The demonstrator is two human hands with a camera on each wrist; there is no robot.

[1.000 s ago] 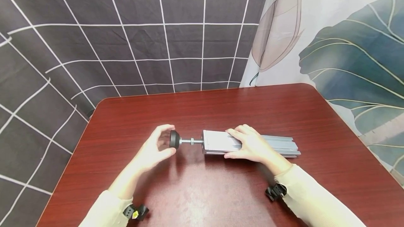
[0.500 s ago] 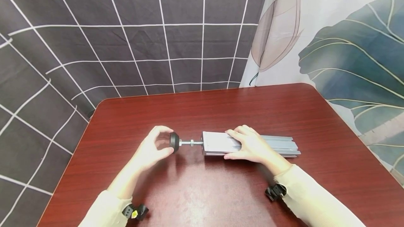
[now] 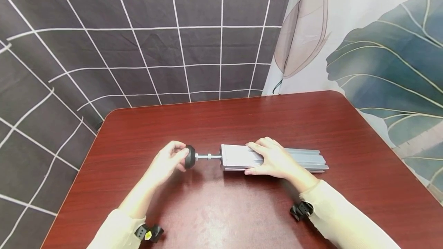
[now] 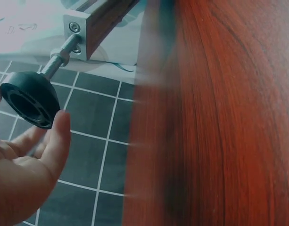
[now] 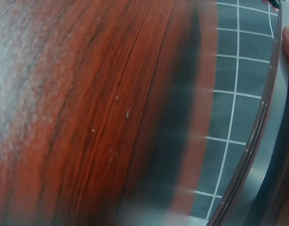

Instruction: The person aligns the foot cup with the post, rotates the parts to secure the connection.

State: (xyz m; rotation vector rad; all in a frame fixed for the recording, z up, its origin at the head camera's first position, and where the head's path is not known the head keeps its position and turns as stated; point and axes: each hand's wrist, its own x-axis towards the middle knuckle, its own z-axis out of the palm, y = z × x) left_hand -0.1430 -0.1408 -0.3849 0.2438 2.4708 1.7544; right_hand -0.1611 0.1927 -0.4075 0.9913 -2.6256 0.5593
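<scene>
My left hand (image 3: pixel 165 167) pinches the black round levelling foot (image 3: pixel 190 156) between thumb and fingers. From the foot a threaded rod (image 3: pixel 215 156) with nuts on it runs into the near end of an aluminium extrusion (image 3: pixel 238 156). In the left wrist view, the hollow underside of the foot faces the camera, and the rod (image 4: pixel 54 65) enters an end plate with screws. My right hand (image 3: pixel 273 160) grips the extrusion around its middle, thumb on the near side and fingers over the top. The right wrist view catches the extrusion's long side (image 5: pixel 257 165) and one fingertip.
The extrusion lies across a reddish-brown wooden table (image 3: pixel 221 218). Behind the table hangs a dark cloth (image 3: pixel 155 49) with a white grid, and to its right a leaf-patterned curtain (image 3: pixel 387 64). Both wrists carry small black cameras.
My left thumb has swung up from the foot's near lower side onto its face, and the fingers have shifted round it. The right hand and extrusion hold nearly still.
</scene>
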